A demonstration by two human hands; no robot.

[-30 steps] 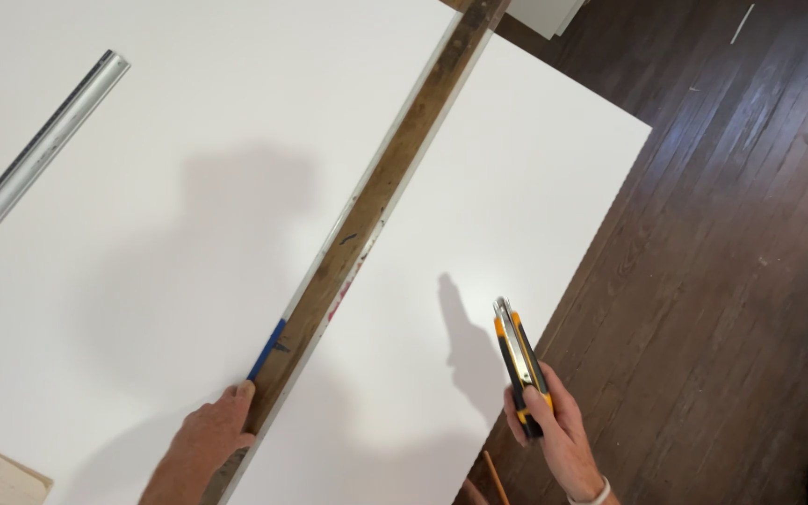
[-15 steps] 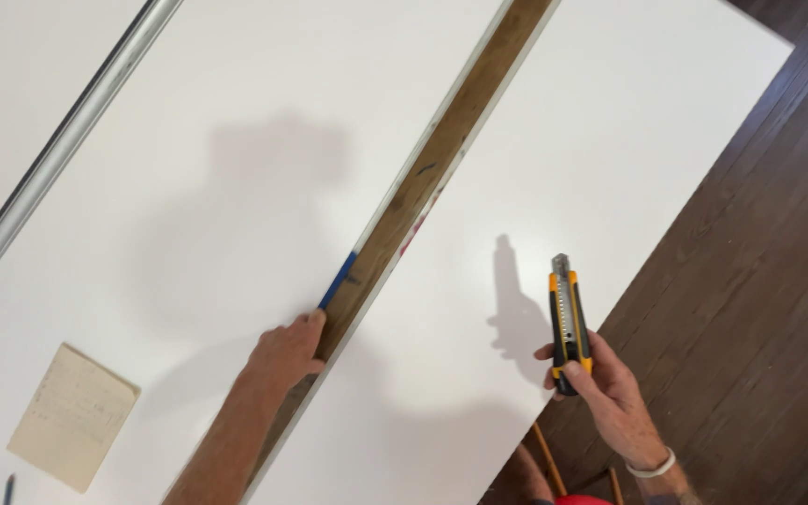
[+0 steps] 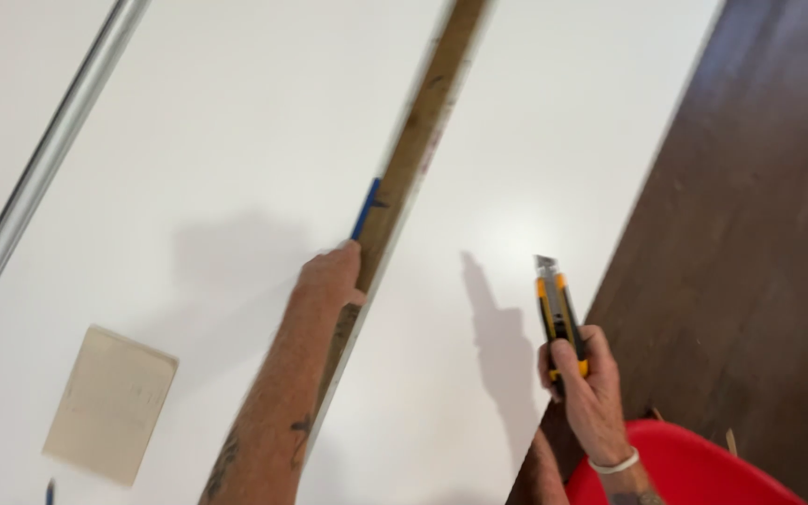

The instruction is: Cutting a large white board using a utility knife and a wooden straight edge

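Lying on dark wood floor (image 3: pixel 750 234), white board (image 3: pixel 236 168) under hands.

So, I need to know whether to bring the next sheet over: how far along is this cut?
Set up, it seems: the long wooden straightedge lies across the white board, pinned by the left hand. In hand: the right hand holds the yellow utility knife, blade out, apart from the straightedge. Left: the cut itself; no cut line shows along the edge, though blur hides fine detail.
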